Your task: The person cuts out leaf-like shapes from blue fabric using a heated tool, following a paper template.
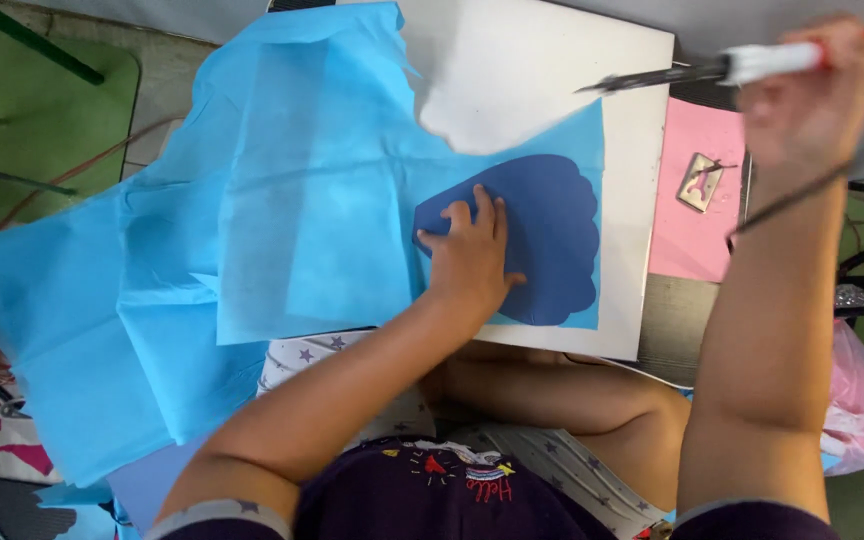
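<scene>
Pressed flat with fingers spread, the left hand [472, 255] holds down a dark blue scalloped shape [542, 240], while the right hand [812, 95] is closed around a soldering-type tool [732, 68].

That dark blue shape lies under thin light blue fabric [282, 200] on a white board [552, 70], and the left hand covers its left part, so this hand is the nearer one. The tool is raised above the board's far right corner, well apart from the shape; its long axis goes almost level, with the dark tip pointing left, and the shape lies below and to the left of this tip. A thin cord hangs from the right hand. Just beside the board lies a pink sheet [687, 220] with a small metal stand [700, 182] on it. Further right a pink plastic bag [862, 400] rests.
</scene>
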